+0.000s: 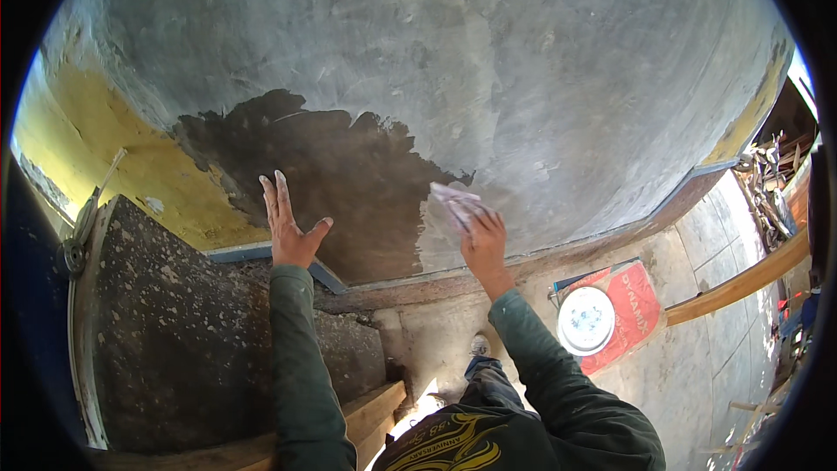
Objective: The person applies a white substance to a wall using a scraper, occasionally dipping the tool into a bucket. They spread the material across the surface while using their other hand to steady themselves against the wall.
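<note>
A grey plastered wall (349, 44) fills the upper view, with a dark, ragged-edged patch (349, 179) low in its middle. My right hand (485, 249) grips a pale pinkish folded sheet (452, 201) beside the right edge of that patch. Whether the sheet is cloth or abrasive paper, I cannot tell. In front of the dark patch is my left hand (293, 231), fingers raised and thumb out to the side, with nothing in it. Whether its palm touches the wall is unclear.
A speckled dark slab (174, 323) stands at left, near yellow painted wall (135, 139). A wooden beam (370, 414) lies below it. On the floor at right, a white round container (586, 321) rests on a red bag (635, 296). A timber (741, 279) extends farther right.
</note>
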Action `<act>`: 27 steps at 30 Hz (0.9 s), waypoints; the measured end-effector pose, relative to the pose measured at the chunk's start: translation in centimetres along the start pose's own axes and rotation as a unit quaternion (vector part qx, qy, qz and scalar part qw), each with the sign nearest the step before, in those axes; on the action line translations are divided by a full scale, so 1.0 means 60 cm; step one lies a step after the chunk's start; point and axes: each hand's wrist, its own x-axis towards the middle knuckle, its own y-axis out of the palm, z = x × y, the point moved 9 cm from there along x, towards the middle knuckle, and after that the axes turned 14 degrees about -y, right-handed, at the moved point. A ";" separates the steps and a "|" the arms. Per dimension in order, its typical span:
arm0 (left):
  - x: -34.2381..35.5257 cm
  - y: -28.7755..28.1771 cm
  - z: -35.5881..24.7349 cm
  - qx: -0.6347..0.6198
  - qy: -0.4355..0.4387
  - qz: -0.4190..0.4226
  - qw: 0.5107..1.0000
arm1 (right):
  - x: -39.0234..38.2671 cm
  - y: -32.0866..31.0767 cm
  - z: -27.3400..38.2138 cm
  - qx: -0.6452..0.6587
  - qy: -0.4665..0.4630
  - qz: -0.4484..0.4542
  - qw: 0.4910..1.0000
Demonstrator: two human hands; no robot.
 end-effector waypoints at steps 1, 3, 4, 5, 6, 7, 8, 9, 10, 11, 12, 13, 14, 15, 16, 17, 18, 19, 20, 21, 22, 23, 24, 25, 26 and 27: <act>0.000 0.002 -0.002 -0.005 -0.001 0.006 1.000 | -0.014 -0.010 -0.018 0.039 0.059 -0.048 0.996; 0.000 0.007 -0.003 -0.002 0.002 0.004 1.000 | 0.005 -0.033 -0.048 0.039 0.119 -0.119 0.985; 0.000 0.008 -0.003 -0.002 0.003 0.001 1.000 | 0.014 -0.046 -0.062 0.008 0.156 -0.204 0.966; 0.000 0.019 -0.005 -0.007 0.010 0.014 1.000 | 0.011 -0.061 -0.071 -0.031 0.191 -0.287 0.938; 0.001 0.016 0.002 -0.022 0.005 0.012 1.000 | 0.032 -0.039 -0.056 -0.040 0.195 -0.259 0.945; 0.002 0.013 0.006 -0.036 -0.001 0.010 0.999 | 0.056 -0.014 -0.030 -0.047 0.201 -0.231 0.951; 0.001 0.020 0.004 -0.041 0.003 0.026 0.999 | 0.069 0.004 0.000 -0.011 0.181 -0.236 0.955; 0.000 0.017 0.007 -0.049 -0.012 0.032 0.998 | 0.066 0.033 0.028 0.041 0.176 -0.183 0.966; 0.002 0.007 0.012 -0.054 -0.028 0.034 0.998 | 0.060 0.058 0.053 0.099 0.169 -0.130 0.972; 0.003 0.009 0.011 -0.055 -0.028 0.042 0.997 | 0.052 0.049 0.052 0.094 0.175 -0.128 0.972; 0.003 0.010 0.011 -0.054 -0.025 0.039 0.997 | 0.042 0.036 0.052 0.101 0.170 -0.147 0.969; 0.003 0.012 0.013 -0.053 -0.024 0.037 0.998 | 0.031 0.025 0.053 0.109 0.166 -0.164 0.966; 0.004 0.014 0.017 -0.042 -0.008 0.028 0.999 | 0.040 -0.012 0.029 0.120 0.215 -0.232 0.941; 0.006 0.018 0.015 -0.043 -0.008 0.040 0.998 | 0.051 -0.043 0.010 0.057 0.216 -0.276 0.935; 0.010 0.012 0.011 -0.022 -0.002 0.024 0.999 | 0.059 -0.063 -0.002 -0.007 0.216 -0.318 0.923; 0.013 0.023 0.007 -0.006 0.005 0.015 1.000 | 0.073 -0.050 -0.021 0.000 0.224 -0.296 0.929; 0.014 0.013 0.010 -0.008 -0.001 0.012 1.000 | 0.091 -0.024 -0.016 0.018 0.234 -0.277 0.932; 0.016 0.020 0.020 -0.008 -0.003 0.027 1.000 | 0.102 -0.002 0.014 0.009 0.206 -0.246 0.947; 0.018 0.015 0.030 0.003 -0.004 0.019 1.000 | 0.106 0.016 0.048 0.004 0.174 -0.217 0.961; 0.021 0.003 0.036 0.016 -0.004 0.007 1.000 | 0.090 0.047 0.065 0.069 0.162 -0.154 0.972; 0.022 0.013 0.036 0.024 -0.001 0.021 0.999 | 0.059 0.076 0.075 0.130 0.148 -0.090 0.976; 0.022 0.011 0.036 0.026 -0.002 0.022 0.999 | 0.020 0.077 0.082 0.157 0.157 -0.081 0.972; 0.020 0.009 0.036 0.032 -0.004 0.017 0.999 | -0.028 0.073 0.086 0.184 0.166 -0.072 0.966; 0.019 0.018 0.034 0.033 -0.005 0.017 0.999 | -0.097 0.068 0.071 0.207 0.219 -0.069 0.951; 0.020 0.014 0.031 0.044 -0.003 0.010 0.999 | -0.171 0.065 0.056 0.233 0.269 -0.069 0.932; 0.021 0.015 0.027 0.043 -0.002 0.014 0.999 | -0.253 0.049 0.036 0.189 0.279 -0.050 0.940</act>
